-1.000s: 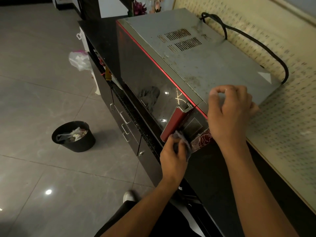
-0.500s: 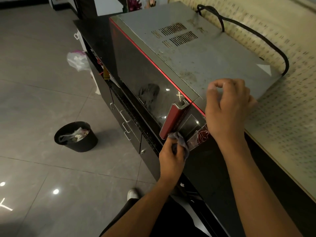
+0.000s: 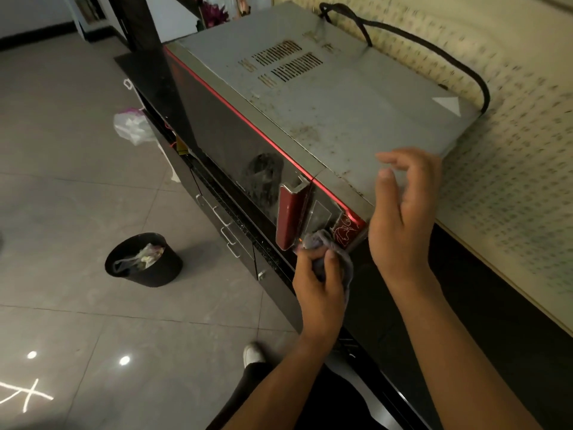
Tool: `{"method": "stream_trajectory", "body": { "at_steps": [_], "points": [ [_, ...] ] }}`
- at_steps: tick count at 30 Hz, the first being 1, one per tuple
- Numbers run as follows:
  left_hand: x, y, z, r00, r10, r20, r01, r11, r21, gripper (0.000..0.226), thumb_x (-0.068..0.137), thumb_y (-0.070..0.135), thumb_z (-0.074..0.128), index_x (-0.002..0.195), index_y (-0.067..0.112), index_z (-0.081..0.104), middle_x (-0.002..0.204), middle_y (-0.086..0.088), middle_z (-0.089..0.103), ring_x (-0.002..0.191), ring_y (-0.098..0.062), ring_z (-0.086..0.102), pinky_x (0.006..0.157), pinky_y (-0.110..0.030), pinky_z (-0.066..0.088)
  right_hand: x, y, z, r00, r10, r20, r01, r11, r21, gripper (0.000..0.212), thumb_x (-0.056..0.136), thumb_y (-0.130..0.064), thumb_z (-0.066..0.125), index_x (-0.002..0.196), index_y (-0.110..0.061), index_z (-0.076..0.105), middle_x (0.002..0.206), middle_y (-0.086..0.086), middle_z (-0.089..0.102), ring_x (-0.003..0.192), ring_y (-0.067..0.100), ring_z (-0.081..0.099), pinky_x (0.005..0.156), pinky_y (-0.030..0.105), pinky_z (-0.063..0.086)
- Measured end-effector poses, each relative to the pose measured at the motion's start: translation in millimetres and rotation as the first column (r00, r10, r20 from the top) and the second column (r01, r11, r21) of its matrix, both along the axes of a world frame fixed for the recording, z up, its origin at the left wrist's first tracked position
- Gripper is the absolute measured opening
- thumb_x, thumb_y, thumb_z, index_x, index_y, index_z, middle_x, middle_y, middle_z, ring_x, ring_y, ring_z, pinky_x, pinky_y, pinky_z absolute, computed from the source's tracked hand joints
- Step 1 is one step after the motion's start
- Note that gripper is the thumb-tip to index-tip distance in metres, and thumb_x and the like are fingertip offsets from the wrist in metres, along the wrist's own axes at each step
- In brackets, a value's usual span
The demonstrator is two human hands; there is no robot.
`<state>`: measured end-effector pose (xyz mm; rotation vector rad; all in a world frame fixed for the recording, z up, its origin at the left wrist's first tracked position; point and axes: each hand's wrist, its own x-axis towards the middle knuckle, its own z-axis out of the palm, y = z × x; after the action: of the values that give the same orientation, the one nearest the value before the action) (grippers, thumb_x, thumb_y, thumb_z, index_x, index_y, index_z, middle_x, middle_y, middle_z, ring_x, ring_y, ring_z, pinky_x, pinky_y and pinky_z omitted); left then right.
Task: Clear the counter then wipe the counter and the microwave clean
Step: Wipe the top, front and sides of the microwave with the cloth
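Head view: left hand [image 3: 319,285] is rubbing the microwave's [image 3: 341,103] lower front panel, grip bunched round the cloth [image 3: 322,242]. Right hand [image 3: 403,212] is hovering by the microwave's near top corner, grip loose and empty. Risk: the unbraced microwave sliding on the counter [image 3: 496,305], or panel buttons getting pressed.

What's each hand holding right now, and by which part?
The left hand grips the cloth, bunched up in its fingers, at the microwave front. The right hand holds nothing.
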<state>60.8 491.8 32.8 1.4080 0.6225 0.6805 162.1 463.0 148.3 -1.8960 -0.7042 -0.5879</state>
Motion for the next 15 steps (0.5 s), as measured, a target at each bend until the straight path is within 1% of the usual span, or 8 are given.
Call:
{"method": "stream_trajectory", "body": {
  "at_steps": [2,4,6,8,9,11,13,15],
  "points": [
    [-0.7,-1.0,-4.8,0.999,0.0,-0.035,-0.001,0.999,-0.041,0.021,0.102,0.009,0.055,0.099,0.029,0.054,0.1,0.022,0.065,0.094,-0.004,0.067,0.081,-0.024,0.057,-11.7,-19.1,-14.3,0.998,-0.024,-0.063,0.025,1.0,0.014,0.018,0.099,0.003,0.047,0.112,0.008,0.058,0.109,0.02,0.053,0.094,0.022,0.053,0.085,0.031,0.045],
    [-4.3,1.3,-15.9,0.992,-0.02,-0.121,0.011,0.997,-0.081,0.017,0.103,0.013,0.053,0.098,0.029,0.053,0.09,0.009,0.065,0.081,-0.004,0.066,0.072,-0.025,0.057,-26.7,-35.2,-37.3,0.989,-0.038,-0.142,0.037,0.999,-0.006,0.018,0.098,0.0,0.048,0.112,0.005,0.057,0.111,0.021,0.052,0.098,0.024,0.054,0.087,0.035,0.046],
    [-7.6,5.8,-21.4,0.987,-0.023,-0.162,0.009,0.996,-0.089,0.011,0.103,0.015,0.054,0.098,0.025,0.053,0.08,0.004,0.064,0.07,-0.006,0.064,0.063,-0.024,0.054,-42.9,-47.9,-59.8,0.971,-0.025,-0.239,0.02,1.0,-0.02,0.019,0.099,-0.01,0.049,0.116,-0.005,0.056,0.115,0.015,0.05,0.102,0.019,0.054,0.088,0.039,0.048],
    [-7.7,9.0,-16.3,0.993,-0.021,-0.114,0.017,0.999,-0.038,0.007,0.103,0.014,0.056,0.103,0.02,0.052,0.085,0.007,0.064,0.075,-0.007,0.064,0.066,-0.023,0.054,-56.3,-57.7,-76.7,0.925,0.011,-0.379,-0.028,0.999,-0.04,0.022,0.099,-0.022,0.049,0.119,-0.017,0.053,0.116,0.006,0.051,0.102,0.013,0.055,0.086,0.036,0.05],
    [-7.5,10.0,-10.6,0.997,-0.012,-0.077,0.012,1.0,0.01,0.008,0.102,0.012,0.056,0.106,0.016,0.05,0.089,0.009,0.061,0.081,-0.003,0.064,0.069,-0.02,0.053,-62.4,-61.2,-81.5,0.874,0.04,-0.483,-0.068,0.997,-0.04,0.023,0.099,-0.029,0.049,0.121,-0.023,0.051,0.115,0.003,0.052,0.102,0.012,0.056,0.085,0.033,0.051],
    [-7.7,10.6,1.3,1.0,0.005,-0.009,-0.004,0.993,0.121,0.015,0.098,0.014,0.055,0.109,0.011,0.046,0.1,0.011,0.054,0.089,0.006,0.058,0.077,-0.01,0.047,-72.3,-66.0,-82.6,0.721,0.123,-0.682,-0.148,0.989,0.021,0.03,0.097,-0.043,0.048,0.124,-0.03,0.049,0.117,-0.001,0.055,0.104,0.01,0.059,0.085,0.028,0.053],
    [-11.7,10.0,10.8,0.997,-0.06,0.042,0.051,0.98,0.194,0.016,0.097,0.025,0.05,0.11,0.016,0.045,0.102,0.022,0.052,0.09,0.005,0.055,0.078,-0.009,0.044,-79.1,-68.5,-78.4,0.564,0.248,-0.787,-0.216,0.965,0.149,0.037,0.096,-0.046,0.05,0.131,-0.032,0.046,0.123,-0.005,0.058,0.111,0.009,0.061,0.085,0.024,0.055],
    [-17.7,7.7,17.2,0.983,-0.176,0.059,0.157,0.956,0.248,0.014,0.098,0.028,0.045,0.109,0.02,0.048,0.098,0.026,0.054,0.086,-0.002,0.057,0.076,-0.013,0.046,-83.8,-70.2,-72.2,0.415,0.383,-0.825,-0.281,0.917,0.284,0.044,0.099,-0.044,0.046,0.141,-0.03,0.04,0.129,-0.015,0.058,0.12,0.003,0.059,0.09,0.018,0.052]
  ]
}}
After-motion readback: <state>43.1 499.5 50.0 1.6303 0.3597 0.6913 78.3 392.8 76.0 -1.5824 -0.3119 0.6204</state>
